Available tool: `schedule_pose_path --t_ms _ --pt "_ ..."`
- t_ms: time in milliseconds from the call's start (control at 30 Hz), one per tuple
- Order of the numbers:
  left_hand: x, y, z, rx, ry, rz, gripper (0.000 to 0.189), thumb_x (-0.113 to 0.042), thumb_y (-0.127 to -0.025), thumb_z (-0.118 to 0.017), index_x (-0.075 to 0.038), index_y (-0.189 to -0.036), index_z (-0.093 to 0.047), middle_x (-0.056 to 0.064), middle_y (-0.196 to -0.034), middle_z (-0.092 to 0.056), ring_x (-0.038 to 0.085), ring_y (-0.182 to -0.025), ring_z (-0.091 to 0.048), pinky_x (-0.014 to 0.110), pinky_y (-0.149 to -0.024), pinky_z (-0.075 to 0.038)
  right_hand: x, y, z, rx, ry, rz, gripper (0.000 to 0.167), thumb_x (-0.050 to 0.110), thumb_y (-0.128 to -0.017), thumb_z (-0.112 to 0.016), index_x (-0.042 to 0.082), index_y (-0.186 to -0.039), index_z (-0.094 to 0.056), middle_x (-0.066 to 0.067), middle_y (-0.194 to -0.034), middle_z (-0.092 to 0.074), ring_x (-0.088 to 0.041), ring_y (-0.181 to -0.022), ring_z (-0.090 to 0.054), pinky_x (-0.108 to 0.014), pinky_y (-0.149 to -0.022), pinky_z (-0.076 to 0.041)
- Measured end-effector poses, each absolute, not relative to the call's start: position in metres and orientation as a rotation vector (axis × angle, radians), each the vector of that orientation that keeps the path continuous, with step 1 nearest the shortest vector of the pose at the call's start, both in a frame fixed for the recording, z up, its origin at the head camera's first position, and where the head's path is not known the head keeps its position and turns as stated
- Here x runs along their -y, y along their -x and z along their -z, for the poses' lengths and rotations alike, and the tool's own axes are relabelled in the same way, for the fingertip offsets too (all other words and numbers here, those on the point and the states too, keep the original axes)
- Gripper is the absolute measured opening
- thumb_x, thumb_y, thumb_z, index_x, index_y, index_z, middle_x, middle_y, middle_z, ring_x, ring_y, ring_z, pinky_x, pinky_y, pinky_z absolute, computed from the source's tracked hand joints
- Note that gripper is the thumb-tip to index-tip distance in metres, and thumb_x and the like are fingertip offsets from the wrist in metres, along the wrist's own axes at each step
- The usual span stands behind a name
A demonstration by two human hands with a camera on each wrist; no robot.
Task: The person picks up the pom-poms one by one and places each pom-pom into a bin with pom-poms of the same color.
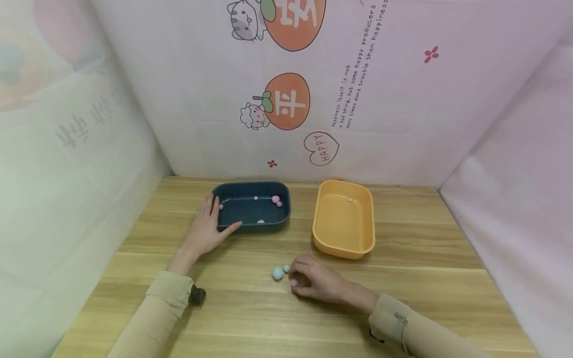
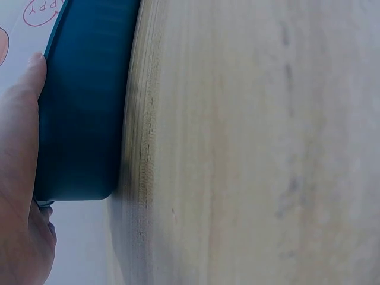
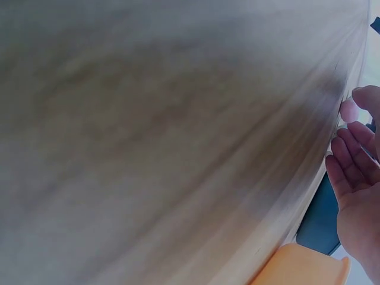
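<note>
Right hand (image 1: 323, 283) low over the table (image 1: 241, 313), thumb and index fingertip clamped on 1 pink ball (image 1: 293, 282); other fingers free. The ball sits near side, just right of 2 pale blue balls, a larger ball (image 1: 277, 273) and a smaller ball (image 1: 286, 268) close by the knuckles.

Left hand (image 1: 205, 231) spread: fingers apart over the left rim of the blue box (image 1: 239, 209), thumb out along its near rim. Steadying it, by my reading.

Far left, blue box: 5 pinkish balls (image 1: 275, 199) visible. Far right, yellow box (image 1: 341, 226): 1 small pale ball (image 1: 350, 200).

Handling: likely smooth, apt to roll. Pinch across the ball's middle with light, even pressure; squeezing off-centre could shoot it out. Lift straight up before travelling, so the curled finger doesn't knock the smaller blue ball. Carry above rim height, release low to limit bounce. Left thumb best kept outside the box.
</note>
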State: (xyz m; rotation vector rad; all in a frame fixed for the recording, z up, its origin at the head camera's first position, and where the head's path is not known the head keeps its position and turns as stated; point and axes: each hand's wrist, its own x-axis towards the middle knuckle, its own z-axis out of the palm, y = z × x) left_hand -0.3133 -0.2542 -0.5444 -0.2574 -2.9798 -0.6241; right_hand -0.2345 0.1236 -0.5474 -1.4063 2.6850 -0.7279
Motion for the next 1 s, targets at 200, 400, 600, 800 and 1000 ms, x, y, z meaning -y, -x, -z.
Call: schedule_pose_path --t_ms 200,400,600,800,1000 --pt "0.254 0.3134 0.5437 2.978 0.253 0.636 0.124 -0.083 -0.099 -0.054 0.001 -0.176 -0.004 0.023 -0.185 0.006 0.045 -0.174 -0.002 0.064 -0.14 -0.012 -0.123 0.2362 0.5482 -2.663 1.381 0.736 0.019 0.016 -0.1 -0.081 0.012 -0.118 -0.076 0.0 -0.122 -0.073 -0.014 -0.117 -0.068 -0.035 -0.106 -0.061" --pt "0.2538 0.3129 0.5441 2.98 0.256 0.627 0.125 -0.084 -0.099 -0.053 0.001 -0.175 -0.004 0.026 -0.185 0.002 0.046 -0.173 -0.003 0.064 -0.14 -0.013 -0.1232 0.2378 0.5476 -2.65 1.338 0.746 0.018 0.015 -0.101 -0.08 0.011 -0.118 -0.076 0.0 -0.122 -0.072 -0.013 -0.117 -0.066 -0.035 -0.106 -0.06" --pt "0.2534 0.3123 0.5442 2.971 0.26 0.642 0.124 -0.083 -0.099 -0.054 0.001 -0.176 -0.004 0.026 -0.185 0.002 0.046 -0.173 -0.003 0.065 -0.14 -0.013 -0.1244 0.2382 0.5483 -2.639 1.344 0.752 0.004 0.013 -0.102 -0.077 0.015 -0.106 -0.075 0.001 -0.12 -0.07 -0.012 -0.116 -0.064 -0.034 -0.104 -0.06" --pt "0.2536 0.3127 0.5442 2.971 0.263 0.636 0.124 -0.083 -0.099 -0.054 0.001 -0.176 -0.004 0.026 -0.185 0.002 0.046 -0.173 -0.003 0.065 -0.14 -0.014 -0.1256 0.2382 0.5477 -2.633 1.342 0.784 0.004 0.017 -0.106 -0.074 0.013 -0.105 -0.074 0.002 -0.119 -0.07 -0.011 -0.115 -0.064 -0.033 -0.103 -0.06" --pt "0.2542 0.3137 0.5456 2.973 0.262 0.637 0.124 -0.083 -0.099 -0.056 0.0 -0.176 -0.003 0.025 -0.185 0.003 0.047 -0.173 -0.003 0.065 -0.139 -0.014 -0.1263 0.2399 0.5438 -2.658 1.314 0.833 0.006 0.016 -0.106 -0.074 0.012 -0.11 -0.075 0.002 -0.117 -0.072 -0.01 -0.111 -0.066 -0.033 -0.101 -0.062"
